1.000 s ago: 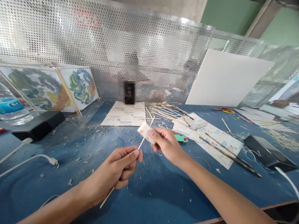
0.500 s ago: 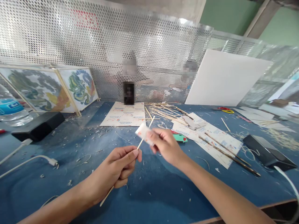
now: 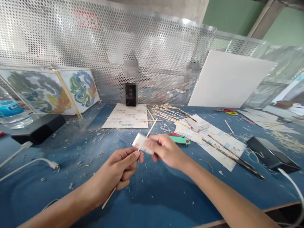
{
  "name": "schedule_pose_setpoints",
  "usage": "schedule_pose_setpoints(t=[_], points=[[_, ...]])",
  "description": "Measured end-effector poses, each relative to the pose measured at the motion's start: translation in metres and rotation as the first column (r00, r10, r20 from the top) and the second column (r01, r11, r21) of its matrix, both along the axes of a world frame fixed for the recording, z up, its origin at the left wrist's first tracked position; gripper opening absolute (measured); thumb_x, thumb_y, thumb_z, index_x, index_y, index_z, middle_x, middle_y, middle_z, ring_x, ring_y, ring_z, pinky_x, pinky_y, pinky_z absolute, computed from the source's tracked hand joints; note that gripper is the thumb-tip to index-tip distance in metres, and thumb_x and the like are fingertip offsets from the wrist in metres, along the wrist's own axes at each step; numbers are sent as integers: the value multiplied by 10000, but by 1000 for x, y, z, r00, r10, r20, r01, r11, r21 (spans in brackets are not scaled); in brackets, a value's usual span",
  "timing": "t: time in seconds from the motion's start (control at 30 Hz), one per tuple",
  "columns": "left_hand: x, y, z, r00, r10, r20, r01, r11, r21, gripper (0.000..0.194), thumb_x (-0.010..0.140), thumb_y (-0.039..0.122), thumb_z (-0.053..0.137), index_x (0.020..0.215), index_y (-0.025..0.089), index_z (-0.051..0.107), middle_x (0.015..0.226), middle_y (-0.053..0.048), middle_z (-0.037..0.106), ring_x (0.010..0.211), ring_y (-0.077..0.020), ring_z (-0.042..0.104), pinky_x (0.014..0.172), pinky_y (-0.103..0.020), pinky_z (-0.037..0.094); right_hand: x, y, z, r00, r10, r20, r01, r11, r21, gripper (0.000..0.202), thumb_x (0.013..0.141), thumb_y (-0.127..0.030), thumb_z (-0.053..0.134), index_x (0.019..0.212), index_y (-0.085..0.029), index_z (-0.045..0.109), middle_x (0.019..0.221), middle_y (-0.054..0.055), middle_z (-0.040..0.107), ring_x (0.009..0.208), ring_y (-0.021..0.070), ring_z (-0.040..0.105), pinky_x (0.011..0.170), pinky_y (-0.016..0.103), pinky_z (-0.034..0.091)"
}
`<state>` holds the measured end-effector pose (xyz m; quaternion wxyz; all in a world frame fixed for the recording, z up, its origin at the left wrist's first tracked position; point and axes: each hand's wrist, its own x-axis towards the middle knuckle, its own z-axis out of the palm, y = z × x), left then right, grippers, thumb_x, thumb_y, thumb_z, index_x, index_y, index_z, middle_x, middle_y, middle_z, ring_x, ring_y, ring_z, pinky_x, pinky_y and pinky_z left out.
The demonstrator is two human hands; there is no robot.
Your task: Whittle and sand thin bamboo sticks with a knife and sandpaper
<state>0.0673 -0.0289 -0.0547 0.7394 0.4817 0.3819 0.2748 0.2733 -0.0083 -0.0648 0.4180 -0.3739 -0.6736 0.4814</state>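
Note:
My left hand is closed round a thin wooden stick, which slants up and away to the right; its lower end pokes out beneath the palm. Pinched in my right hand is a small folded piece of sandpaper, its pale printed backing outward. The sandpaper lies across the stick just beyond my left fingertips and hides part of it. Behind my right hand a green utility knife rests on the blue table.
Printed sandpaper sheets lie farther back, with a pile of thin sticks beside them. Dark rods cross the right sheet. Black boxes stand either side. Painted panels, a bottle and scissors are around.
My right hand has slid the sandpaper down along the stick, closer to my left hand. My left hand and the stick are almost where they were.

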Motion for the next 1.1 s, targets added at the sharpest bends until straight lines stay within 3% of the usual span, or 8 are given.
schedule_pose_setpoints(t=[0.1, 0.27, 0.33, 0.5, 0.7, 0.87, 0.93, 1.1], points=[[0, 0, 0, 1000, 1, -7, -1, 1000, 3, 326, 939, 514, 593, 856, 199, 589, 579, 110, 188, 473, -57, 57, 354, -141, 111, -2, -3, 0, 999, 50, 2, -50, 999, -1, 394, 986, -452, 531, 707, -186, 614, 530, -32, 562, 452, 75, 451, 461, 226, 329], [0, -1, 3, 1000, -11, -11, 11, 1000, -2, 333, 947, 511, 582, 843, 195, 592, 586, 106, 192, 475, -58, 71, 356, -139, 112, 5, 7, 1, 907, -333, -259, 349, 937, 16, 355, 971, -449, 566, 712, -206, 561, 504, -59, 496, 463, 75, 433, 450, 221, 288], [0, -2, 3, 1000, -12, -12, 12, 1000, -5, 329, 945, 509, 586, 847, 195, 596, 586, 104, 199, 474, -58, 75, 356, -142, 113, 6, 7, 1, 939, -275, -208, 285, 958, 17, 361, 968, -448, 571, 703, -203, 563, 506, -50, 523, 462, 76, 445, 448, 222, 292], [0, -1, 3, 1000, -7, -16, 7, 1000, -3, 319, 942, 507, 588, 854, 201, 591, 583, 109, 181, 472, -59, 58, 354, -143, 104, 1, 2, -1, 997, 81, -10, -82, 995, -54, 382, 968, -464, 559, 710, -188, 617, 533, -23, 593, 450, 81, 459, 451, 230, 329], [0, -2, 3, 999, -26, -19, 26, 1000, 3, 322, 957, 495, 569, 843, 195, 595, 582, 105, 189, 472, -60, 66, 352, -143, 107, 5, 9, 0, 907, -333, -258, 335, 941, -36, 342, 957, -457, 579, 723, -208, 580, 503, -55, 507, 450, 76, 432, 429, 228, 264], [0, -1, 1, 1000, -17, -13, 17, 1000, 7, 311, 951, 491, 579, 846, 198, 595, 585, 105, 184, 475, -64, 64, 358, -152, 104, 2, 2, -1, 1000, 8, -15, -8, 1000, -11, 409, 973, -470, 546, 673, -194, 572, 529, -27, 578, 451, 77, 448, 457, 233, 321], [0, 0, 1, 1000, -9, -13, 9, 1000, 12, 307, 955, 488, 572, 847, 201, 594, 580, 106, 183, 472, -63, 60, 355, -149, 105, 1, 1, 0, 999, 33, -9, -33, 999, -8, 421, 972, -475, 545, 659, -194, 567, 528, -25, 576, 459, 80, 454, 457, 233, 317], [2, -1, 4, 999, -28, -19, 28, 999, 14, 316, 966, 487, 557, 845, 198, 596, 584, 105, 180, 474, -61, 59, 355, -144, 103, 4, 7, 1, 915, -321, -246, 325, 945, -23, 356, 953, -468, 578, 706, -213, 551, 499, -56, 484, 445, 82, 410, 426, 235, 257]])
